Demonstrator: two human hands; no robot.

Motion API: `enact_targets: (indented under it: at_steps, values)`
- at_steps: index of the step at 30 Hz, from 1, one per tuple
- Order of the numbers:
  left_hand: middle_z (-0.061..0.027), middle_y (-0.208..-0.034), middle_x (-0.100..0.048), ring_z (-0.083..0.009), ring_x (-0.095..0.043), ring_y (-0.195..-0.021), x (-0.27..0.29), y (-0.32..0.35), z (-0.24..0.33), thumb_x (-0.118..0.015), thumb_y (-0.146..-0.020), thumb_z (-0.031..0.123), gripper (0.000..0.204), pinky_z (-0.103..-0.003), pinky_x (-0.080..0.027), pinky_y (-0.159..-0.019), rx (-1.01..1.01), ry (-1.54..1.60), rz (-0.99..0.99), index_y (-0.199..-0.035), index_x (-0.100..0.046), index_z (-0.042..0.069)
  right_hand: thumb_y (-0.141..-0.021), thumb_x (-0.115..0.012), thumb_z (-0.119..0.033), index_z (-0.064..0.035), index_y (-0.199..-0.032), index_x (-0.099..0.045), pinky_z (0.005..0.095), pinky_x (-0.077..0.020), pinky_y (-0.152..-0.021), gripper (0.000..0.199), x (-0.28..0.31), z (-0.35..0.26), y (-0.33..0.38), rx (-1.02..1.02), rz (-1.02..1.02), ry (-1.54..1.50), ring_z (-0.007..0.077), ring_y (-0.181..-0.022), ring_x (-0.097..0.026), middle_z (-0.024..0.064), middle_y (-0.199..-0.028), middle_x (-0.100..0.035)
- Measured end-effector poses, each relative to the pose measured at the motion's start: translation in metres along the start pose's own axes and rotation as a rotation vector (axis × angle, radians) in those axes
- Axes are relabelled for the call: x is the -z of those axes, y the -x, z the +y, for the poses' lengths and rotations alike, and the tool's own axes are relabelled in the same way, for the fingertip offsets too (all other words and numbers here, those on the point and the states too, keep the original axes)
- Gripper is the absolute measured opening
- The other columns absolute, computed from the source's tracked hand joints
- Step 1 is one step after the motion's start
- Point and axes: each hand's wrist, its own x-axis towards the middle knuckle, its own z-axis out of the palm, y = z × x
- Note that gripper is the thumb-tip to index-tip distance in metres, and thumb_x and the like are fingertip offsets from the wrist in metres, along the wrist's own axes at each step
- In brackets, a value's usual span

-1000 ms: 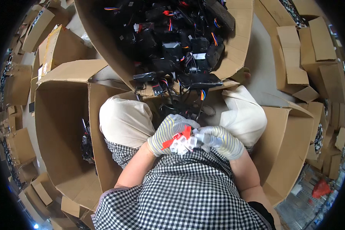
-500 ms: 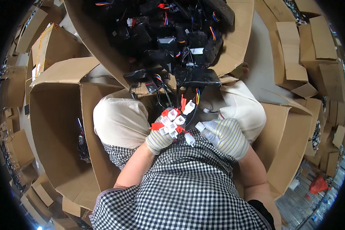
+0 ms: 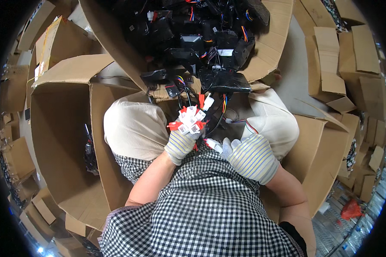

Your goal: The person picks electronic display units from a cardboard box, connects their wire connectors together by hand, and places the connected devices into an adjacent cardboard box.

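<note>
A bunch of white plastic wire connectors [image 3: 192, 116], several with red parts, is clasped in my left hand [image 3: 180, 144], its gloved fingers closed below the connector ends. Beside it, my right hand [image 3: 253, 159] is curled, with thumb and fingertips at the end of one white connector [image 3: 214, 145] on the near right side of the bunch. The rest of its fingers are hidden under the glove's back. Both gloves are pale with stripes. Dark and coloured wires [image 3: 224, 105] run from the bunch towards black wrapped units [image 3: 225, 81] at the box edge.
A large cardboard box [image 3: 270, 47] ahead of me is heaped with black wrapped units and coloured leads. An open box [image 3: 64, 141] on my left holds a few dark wired parts [image 3: 90, 150]. Another box [image 3: 306, 137] is at my right; more cartons [image 3: 330, 64] stand around.
My right hand has shifted slightly down and right; the white connector that stuck up from its fingertips no longer shows there. The connector near the right fingertips sits higher. The bunch has moved slightly up.
</note>
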Motion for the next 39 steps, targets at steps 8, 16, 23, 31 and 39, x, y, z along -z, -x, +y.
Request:
enact_targets:
  at_steps: [8, 16, 23, 31, 39]
  values:
    - [-0.0167, -0.109, -0.054, -0.0333, -0.053, -0.101, 0.004, -0.003, 0.004, -0.052, -0.077, 0.008, 0.043, -0.041, -0.044, -0.085, -0.168, -0.220, -0.025, -0.119, -0.055, 0.004, -0.082, -0.051, -0.018, -0.0072, -0.084, -0.059, 0.0386, -0.0450, -0.047, 0.014, 0.012, -0.001, -0.014, -0.022, -0.341, -0.161, 0.0227, -0.057, -0.061, 0.0075, -0.066, -0.059]
    - [-0.0142, -0.117, -0.056, -0.0324, -0.053, -0.107, -0.001, 0.010, 0.006, -0.053, -0.080, 0.014, 0.031, -0.039, -0.042, -0.094, -0.054, 0.002, -0.457, -0.110, -0.059, 0.006, -0.085, -0.049, -0.021, -0.0105, -0.080, -0.061, 0.0422, -0.0461, -0.049, 0.017, -0.012, 0.000, -0.009, -0.069, -0.292, -0.245, 0.0242, -0.061, -0.064, 0.0073, -0.071, -0.063]
    - [-0.0063, -0.112, -0.060, -0.0216, -0.057, -0.104, -0.020, 0.017, -0.006, -0.057, -0.085, 0.011, 0.030, -0.033, -0.045, -0.088, -0.032, 0.135, -0.483, -0.115, -0.059, 0.009, -0.086, -0.050, -0.024, -0.0103, -0.080, -0.059, 0.0425, -0.0455, -0.050, 0.017, -0.024, 0.010, -0.007, -0.112, -0.265, -0.372, 0.0266, -0.059, -0.062, 0.0077, -0.069, -0.061]
    - [-0.0040, -0.113, -0.063, -0.0151, -0.060, -0.104, -0.002, 0.009, 0.001, -0.066, -0.081, 0.005, 0.036, -0.027, -0.047, -0.090, 0.786, 1.155, -0.763, -0.116, -0.059, 0.006, -0.079, -0.054, -0.022, -0.0120, -0.078, -0.059, 0.0445, -0.0424, -0.044, 0.012, -0.063, 0.033, 0.002, -0.133, -0.079, -0.584, 0.0275, -0.049, -0.058, 0.0092, -0.063, -0.059]
    - [-0.0011, -0.099, -0.063, -0.0104, -0.059, -0.087, -0.007, -0.008, 0.006, -0.067, -0.085, 0.019, 0.027, -0.025, -0.048, -0.074, 0.993, 1.345, -0.680, -0.108, -0.061, 0.005, -0.081, -0.051, -0.023, -0.0097, -0.070, -0.057, 0.0447, -0.0427, -0.043, 0.018, -0.080, 0.056, -0.002, -0.117, -0.117, -0.704, 0.0286, -0.046, -0.056, 0.0116, -0.056, -0.057]
